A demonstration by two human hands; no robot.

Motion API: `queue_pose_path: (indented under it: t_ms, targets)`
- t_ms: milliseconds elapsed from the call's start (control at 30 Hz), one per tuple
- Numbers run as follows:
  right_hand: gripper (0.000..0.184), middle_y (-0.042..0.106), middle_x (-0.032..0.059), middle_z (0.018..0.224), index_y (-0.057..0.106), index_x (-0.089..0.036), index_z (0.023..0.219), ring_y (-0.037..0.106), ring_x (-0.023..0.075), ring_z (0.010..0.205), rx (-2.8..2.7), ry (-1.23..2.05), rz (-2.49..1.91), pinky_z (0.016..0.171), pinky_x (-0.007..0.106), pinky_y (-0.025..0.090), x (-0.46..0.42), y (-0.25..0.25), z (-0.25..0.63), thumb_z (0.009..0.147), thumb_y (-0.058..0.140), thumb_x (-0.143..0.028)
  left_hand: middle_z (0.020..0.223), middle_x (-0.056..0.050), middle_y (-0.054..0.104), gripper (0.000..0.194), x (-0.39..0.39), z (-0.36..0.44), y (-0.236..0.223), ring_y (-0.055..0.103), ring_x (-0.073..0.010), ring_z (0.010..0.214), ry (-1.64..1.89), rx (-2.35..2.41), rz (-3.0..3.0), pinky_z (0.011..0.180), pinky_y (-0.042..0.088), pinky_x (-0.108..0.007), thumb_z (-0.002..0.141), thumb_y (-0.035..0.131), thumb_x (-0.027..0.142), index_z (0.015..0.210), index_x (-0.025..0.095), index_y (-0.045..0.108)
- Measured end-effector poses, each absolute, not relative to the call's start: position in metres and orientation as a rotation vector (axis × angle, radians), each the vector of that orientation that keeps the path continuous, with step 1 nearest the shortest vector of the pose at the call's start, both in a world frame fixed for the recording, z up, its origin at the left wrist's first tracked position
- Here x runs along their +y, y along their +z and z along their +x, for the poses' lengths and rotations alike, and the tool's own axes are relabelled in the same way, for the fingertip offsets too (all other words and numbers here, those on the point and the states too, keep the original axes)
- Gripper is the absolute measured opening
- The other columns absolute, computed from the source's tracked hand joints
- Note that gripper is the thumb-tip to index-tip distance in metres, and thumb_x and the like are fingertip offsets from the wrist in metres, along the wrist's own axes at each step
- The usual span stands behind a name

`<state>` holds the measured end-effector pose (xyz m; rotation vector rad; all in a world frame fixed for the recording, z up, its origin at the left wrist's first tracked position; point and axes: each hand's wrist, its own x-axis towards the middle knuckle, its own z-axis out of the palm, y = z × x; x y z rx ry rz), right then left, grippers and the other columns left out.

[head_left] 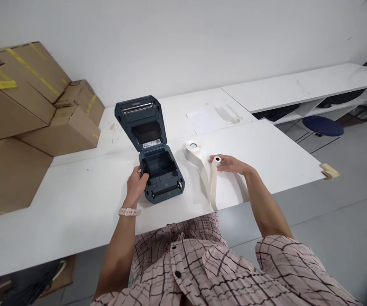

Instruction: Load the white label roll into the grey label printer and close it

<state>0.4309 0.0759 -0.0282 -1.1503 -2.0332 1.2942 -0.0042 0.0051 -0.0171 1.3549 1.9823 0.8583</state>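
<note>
A dark blue-grey label printer (157, 168) sits on the white table (75, 208) with its lid tipped open toward the wall. My left hand (136, 182) rests against the printer's left side, fingers curled onto its edge. My right hand (231, 164) lies on the table to the printer's right, fingers closed on a small white paper roll core (217, 160). A strip of white paper (209, 182) runs from that core down to the table's front edge and back up to a second white roll (193, 147) standing beside the printer.
Several cardboard boxes (27, 110) with yellow tape are stacked at the left against the wall. A loose sheet of paper (204, 120) lies farther back. A second white desk (304, 85) stands at the right with a blue stool (322, 126) under it. A tan object (329, 171) clings to the table's right corner.
</note>
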Motion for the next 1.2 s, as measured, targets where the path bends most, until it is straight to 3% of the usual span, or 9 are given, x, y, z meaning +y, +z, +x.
queue_pose_path:
  t_ms: [67, 167, 367, 500, 667, 767, 900, 1033, 1200]
  targets:
    - [0.04, 0.074, 0.0111, 0.115, 0.066, -0.025, 0.126, 0.069, 0.0226, 0.09, -1.999, 1.335, -1.094, 0.077, 0.04, 0.057, 0.067, -0.02, 0.417, 0.09, 0.066, -0.043, 0.086, -0.005, 0.073, 0.052, 0.005, -0.004, -0.018, 0.068, -0.0238, 0.08, 0.869, 1.979, 1.357, 0.071, 0.051, -0.033, 0.079, 0.053, 0.029, 0.129, 0.018, 0.058]
    - [0.045, 0.075, 0.0082, 0.102, 0.064, -0.025, 0.127, 0.068, 0.0208, 0.085, -2.021, 1.385, -0.808, 0.072, 0.036, 0.054, 0.06, 0.024, 0.384, 0.09, 0.067, -0.05, 0.086, -0.005, 0.073, 0.051, 0.006, -0.005, -0.021, 0.067, -0.0235, 0.079, 0.879, 1.978, 1.359, 0.072, 0.05, -0.033, 0.08, 0.053, 0.029, 0.129, 0.017, 0.059]
    - [0.043, 0.072, 0.0086, 0.117, 0.059, -0.022, 0.135, 0.067, 0.0226, 0.1, -2.582, 1.095, -0.531, 0.083, 0.036, 0.051, 0.077, 0.098, 0.257, 0.095, 0.063, -0.037, 0.083, -0.005, 0.071, 0.052, 0.006, -0.005, -0.023, 0.065, -0.0241, 0.077, 0.861, 1.986, 1.394, 0.068, 0.046, -0.033, 0.082, 0.051, 0.03, 0.132, 0.018, 0.057]
    - [0.039, 0.072, 0.012, 0.12, 0.063, -0.02, 0.13, 0.068, 0.0297, 0.105, -2.974, 0.588, -0.914, 0.085, 0.038, 0.051, 0.095, 0.07, 0.176, 0.091, 0.062, -0.024, 0.082, -0.004, 0.07, 0.049, 0.006, -0.004, -0.021, 0.065, -0.0239, 0.075, 0.838, 1.983, 1.395, 0.067, 0.044, -0.032, 0.083, 0.05, 0.029, 0.131, 0.02, 0.057]
    - [0.04, 0.074, 0.0172, 0.114, 0.066, -0.015, 0.127, 0.068, 0.0348, 0.11, -3.195, 0.238, -1.0, 0.099, 0.046, 0.043, 0.096, 0.037, 0.149, 0.089, 0.064, -0.027, 0.081, -0.004, 0.069, 0.046, 0.007, -0.002, -0.023, 0.065, -0.0239, 0.077, 0.841, 1.997, 1.393, 0.071, 0.044, -0.032, 0.083, 0.052, 0.028, 0.128, 0.02, 0.059]
    - [0.045, 0.073, 0.0164, 0.119, 0.064, -0.016, 0.132, 0.065, 0.034, 0.115, -3.162, 0.225, -0.944, 0.101, 0.045, 0.043, 0.092, 0.037, 0.156, 0.089, 0.066, -0.03, 0.075, -0.002, 0.066, 0.047, 0.007, -0.001, -0.024, 0.064, -0.024, 0.076, 0.866, 1.994, 1.388, 0.071, 0.045, -0.032, 0.082, 0.053, 0.028, 0.127, 0.019, 0.06]
    - [0.038, 0.071, 0.0121, 0.127, 0.068, -0.018, 0.127, 0.06, 0.0321, 0.121, -2.987, 0.334, -0.782, 0.094, 0.043, 0.05, 0.073, 0.045, 0.177, 0.09, 0.063, -0.017, 0.076, -0.003, 0.064, 0.045, 0.005, 0.0, -0.025, 0.063, -0.0233, 0.076, 0.918, 1.992, 1.345, 0.07, 0.045, -0.033, 0.082, 0.054, 0.028, 0.125, 0.019, 0.062]
    - [0.035, 0.072, 0.0117, 0.124, 0.072, -0.018, 0.12, 0.065, 0.0284, 0.116, -2.855, 0.413, -0.676, 0.094, 0.045, 0.055, 0.036, 0.043, 0.205, 0.095, 0.05, -0.008, 0.102, -0.009, 0.067, 0.042, 0.004, 0.002, -0.029, 0.064, -0.0236, 0.09, 1.026, 1.955, 1.31, 0.078, 0.049, -0.034, 0.081, 0.057, 0.028, 0.121, 0.019, 0.063]
    - [0.048, 0.06, 0.0117, 0.144, 0.064, -0.02, 0.134, 0.058, 0.0294, 0.132, -2.712, 0.41, -0.734, 0.107, 0.052, 0.053, -0.007, 0.024, 0.225, 0.093, 0.047, -0.001, 0.127, -0.014, 0.062, 0.043, 0.004, 0.005, -0.032, 0.062, -0.0238, 0.111, 1.166, 1.767, 1.178, 0.091, 0.051, -0.035, 0.081, 0.057, 0.023, 0.123, 0.017, 0.056]
